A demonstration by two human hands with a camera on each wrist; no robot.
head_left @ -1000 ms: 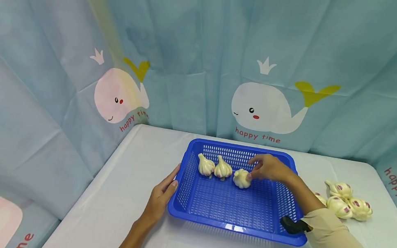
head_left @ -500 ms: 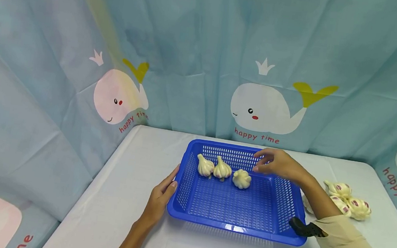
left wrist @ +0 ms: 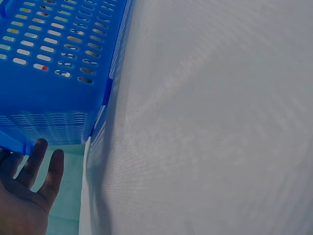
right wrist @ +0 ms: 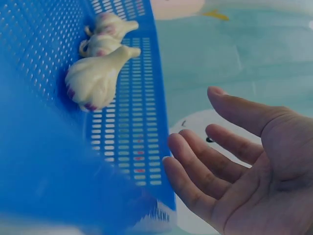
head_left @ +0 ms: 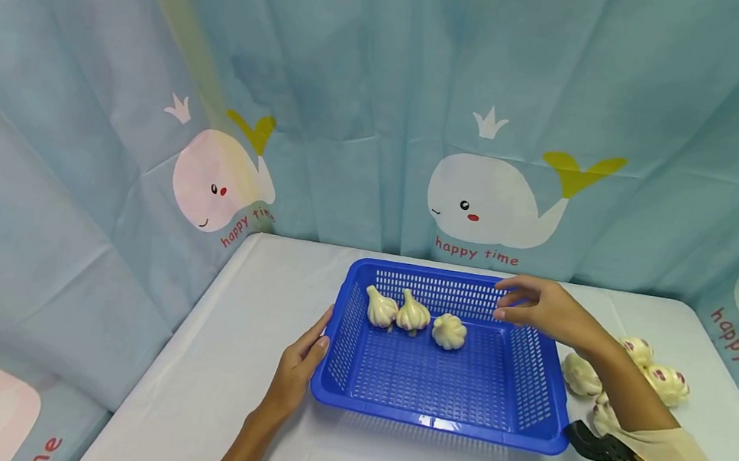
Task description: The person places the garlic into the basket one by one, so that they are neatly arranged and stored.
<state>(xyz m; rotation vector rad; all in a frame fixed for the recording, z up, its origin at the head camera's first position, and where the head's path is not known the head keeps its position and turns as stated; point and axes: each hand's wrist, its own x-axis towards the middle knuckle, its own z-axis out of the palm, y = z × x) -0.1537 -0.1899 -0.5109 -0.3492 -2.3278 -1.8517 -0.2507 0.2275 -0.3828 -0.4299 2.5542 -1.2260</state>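
Note:
A blue plastic basket [head_left: 428, 426] with slotted walls stands on the table. Inside, toward its back, are three garlic bulbs: a left bulb [head_left: 382, 310], a middle bulb [head_left: 413, 314] and a right bulb [head_left: 449, 332]. My left hand [head_left: 294, 372] rests against the basket's left rim; its extended fingers [left wrist: 54, 171] show beneath the rim in the left wrist view. Over the back right corner hovers my right hand [head_left: 543, 309], fingers loosely bent and holding nothing. The right wrist view shows its palm beside the basket wall.
Several more garlic bulbs [head_left: 667, 385] lie on the white tablecloth [head_left: 249, 308] right of the basket, partly hidden behind my right forearm. A blue curtain [head_left: 371, 108] printed with whales hangs behind the table and at its sides.
My right hand has let go of the right-hand bulb in the basket and moved up and right toward the back right corner. The left hand and the basket have stayed put.

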